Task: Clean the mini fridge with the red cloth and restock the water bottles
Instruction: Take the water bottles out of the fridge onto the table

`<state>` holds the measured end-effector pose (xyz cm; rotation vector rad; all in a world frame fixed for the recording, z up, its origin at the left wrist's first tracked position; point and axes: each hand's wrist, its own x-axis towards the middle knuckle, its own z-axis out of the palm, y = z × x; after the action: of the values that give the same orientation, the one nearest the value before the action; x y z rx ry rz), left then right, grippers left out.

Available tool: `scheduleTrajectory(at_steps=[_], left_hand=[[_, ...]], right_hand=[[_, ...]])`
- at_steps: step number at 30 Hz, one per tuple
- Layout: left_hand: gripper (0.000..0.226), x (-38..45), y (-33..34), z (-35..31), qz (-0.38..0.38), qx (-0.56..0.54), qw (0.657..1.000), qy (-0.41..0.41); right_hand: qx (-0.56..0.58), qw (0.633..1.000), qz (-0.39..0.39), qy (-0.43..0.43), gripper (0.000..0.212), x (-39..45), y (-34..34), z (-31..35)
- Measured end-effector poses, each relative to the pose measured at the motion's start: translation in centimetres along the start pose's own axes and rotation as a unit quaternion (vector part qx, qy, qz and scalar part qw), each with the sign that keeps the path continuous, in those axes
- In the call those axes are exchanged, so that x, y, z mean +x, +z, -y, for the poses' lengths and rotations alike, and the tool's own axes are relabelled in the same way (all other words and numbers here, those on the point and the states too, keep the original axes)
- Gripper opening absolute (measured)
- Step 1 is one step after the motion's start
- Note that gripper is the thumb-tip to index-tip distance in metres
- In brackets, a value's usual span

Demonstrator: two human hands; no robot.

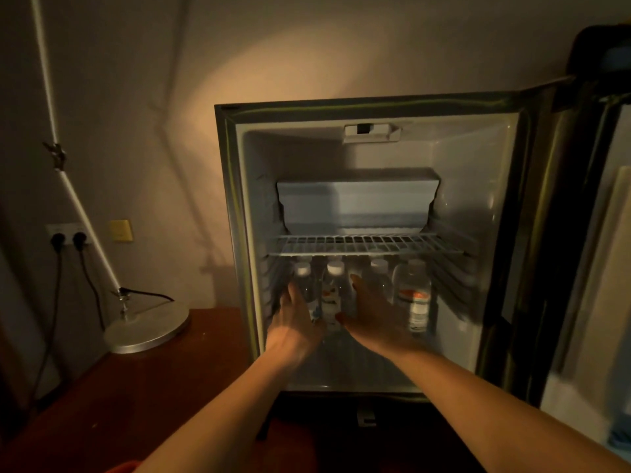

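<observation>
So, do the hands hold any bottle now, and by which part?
Nothing is clearly held. Both the left hand and right hand reach into the fridge with fingers straight, beside the bottles; no grip shows.

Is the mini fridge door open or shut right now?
Open. The door is swung out to the right, and the wire shelf and water bottles inside the mini fridge are exposed.

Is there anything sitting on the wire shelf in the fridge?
No, the wire shelf is bare; the water bottles all stand below it on the fridge floor.
</observation>
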<state>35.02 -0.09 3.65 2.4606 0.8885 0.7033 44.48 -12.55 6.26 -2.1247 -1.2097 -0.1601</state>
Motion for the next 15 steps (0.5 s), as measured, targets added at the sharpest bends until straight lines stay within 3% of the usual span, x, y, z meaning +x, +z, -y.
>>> scheduleTrajectory(at_steps=[11,15], left_hand=[[0.085,2.0,1.8,0.5,-0.033,-0.038,0.999,-0.014],[0.085,2.1,2.1,0.6,-0.043,-0.040,0.998,-0.006]], right_hand=[[0.041,0.998,-0.053,-0.015,0.055,3.2,4.0,-1.6],[0.061,0.996,-0.058,0.009,0.075,3.8,5.4,-2.3]])
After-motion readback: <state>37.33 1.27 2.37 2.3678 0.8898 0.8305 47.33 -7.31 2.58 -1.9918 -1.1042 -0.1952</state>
